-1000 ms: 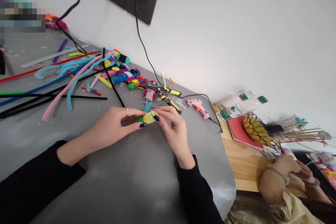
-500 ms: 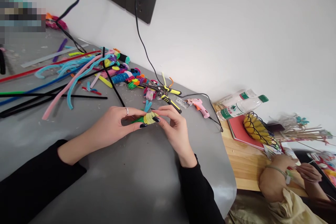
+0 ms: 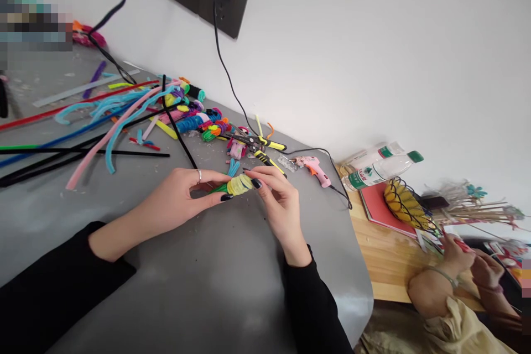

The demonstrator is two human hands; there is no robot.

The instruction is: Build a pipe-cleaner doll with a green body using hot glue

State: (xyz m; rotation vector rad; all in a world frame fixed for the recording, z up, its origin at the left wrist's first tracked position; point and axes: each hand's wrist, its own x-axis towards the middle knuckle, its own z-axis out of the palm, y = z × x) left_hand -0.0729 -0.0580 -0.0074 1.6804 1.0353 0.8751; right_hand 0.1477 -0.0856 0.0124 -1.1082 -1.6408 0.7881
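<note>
Between my two hands, above the grey table, is a small pipe-cleaner roll (image 3: 239, 185) with a pale yellow coiled body and a green end. My left hand (image 3: 188, 191) is closed on its green end, thumb below and fingers above. At the yellow end, the thumb and fingertips of my right hand (image 3: 276, 191) are pinched together. The fingers hide part of the roll. Just behind it lies a light-blue folded pipe cleaner (image 3: 233, 167). Yellow-and-black pliers (image 3: 259, 145) lie beyond my right hand, which partly covers one handle.
Loose pipe cleaners (image 3: 112, 116) spread over the left of the table, with bundled coloured ones (image 3: 194, 116) by the wall. A pink glue gun (image 3: 317, 170) lies at right, its cord trailing. Bottles (image 3: 367, 174) and a wire basket (image 3: 404, 202) are farther right, near another person's hands (image 3: 460, 257).
My right thumb and fingertips have slid slightly right along the roll, uncovering more of its yellow coil. My left hand stays put. The other person's hands have moved closer together.
</note>
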